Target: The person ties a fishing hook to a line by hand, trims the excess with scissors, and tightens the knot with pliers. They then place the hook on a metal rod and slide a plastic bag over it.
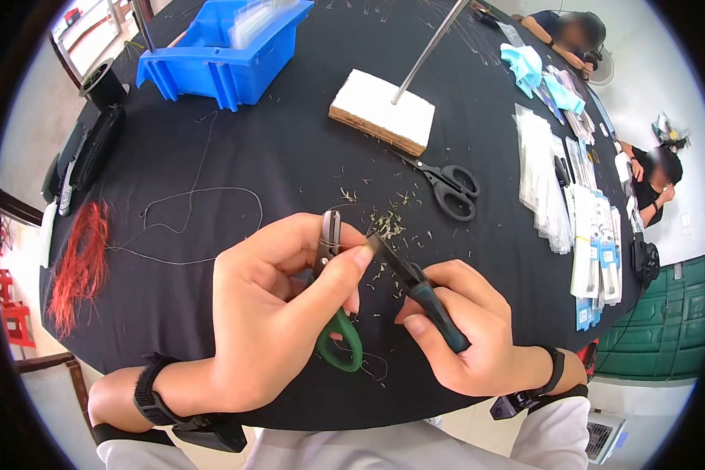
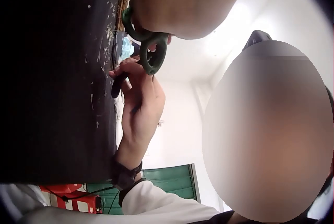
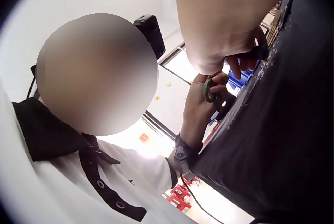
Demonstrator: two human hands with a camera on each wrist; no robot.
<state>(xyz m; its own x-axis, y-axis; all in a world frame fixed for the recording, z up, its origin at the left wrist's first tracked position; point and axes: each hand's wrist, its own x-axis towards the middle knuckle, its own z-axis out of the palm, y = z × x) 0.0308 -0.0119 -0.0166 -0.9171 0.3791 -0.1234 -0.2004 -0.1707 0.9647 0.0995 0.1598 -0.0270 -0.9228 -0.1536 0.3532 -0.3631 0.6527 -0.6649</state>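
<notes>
My left hand (image 1: 266, 313) holds small scissors with green finger loops (image 1: 343, 350), their metal blades sticking up past the curled fingers. Its thumb and forefinger pinch together beside the blades; what lies between them is too small to tell. In my right hand (image 1: 482, 333) is a slim dark tool with a black and green handle (image 1: 439, 313). The tool's narrow tip meets the left thumb tip. Fine pale clippings (image 1: 388, 223) lie on the black cloth just beyond the fingers. The left wrist view shows the green loops (image 2: 153, 56) below the left hand.
Black-handled scissors (image 1: 453, 192) lie beside a white-topped wooden block (image 1: 384, 110) with a metal rod. A blue bin (image 1: 243, 74) stands at the back left, red threads (image 1: 81, 262) at the left edge. Clear packets (image 1: 540, 176) line the right; two people sit beyond.
</notes>
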